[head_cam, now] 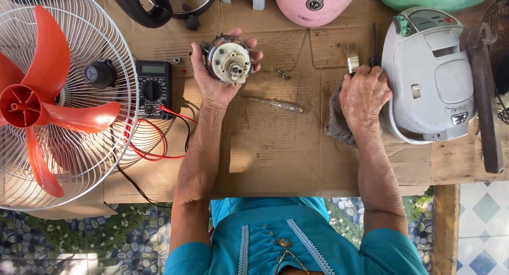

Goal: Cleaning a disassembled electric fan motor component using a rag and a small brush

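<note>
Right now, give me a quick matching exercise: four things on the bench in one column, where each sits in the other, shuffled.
Things:
1. small fan motor
2. grey rag
3. multimeter
4. screwdriver

Places:
A. lying bare on the cardboard between the two hands
B. held up in the left hand
C. under the right hand
D. beside the fan guard, red and black leads attached

Pairs: 1-B, 2-C, 3-D, 4-A

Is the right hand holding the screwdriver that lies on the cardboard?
No, the right hand rests on a grey cloth, while the screwdriver lies untouched on the cardboard.
</note>
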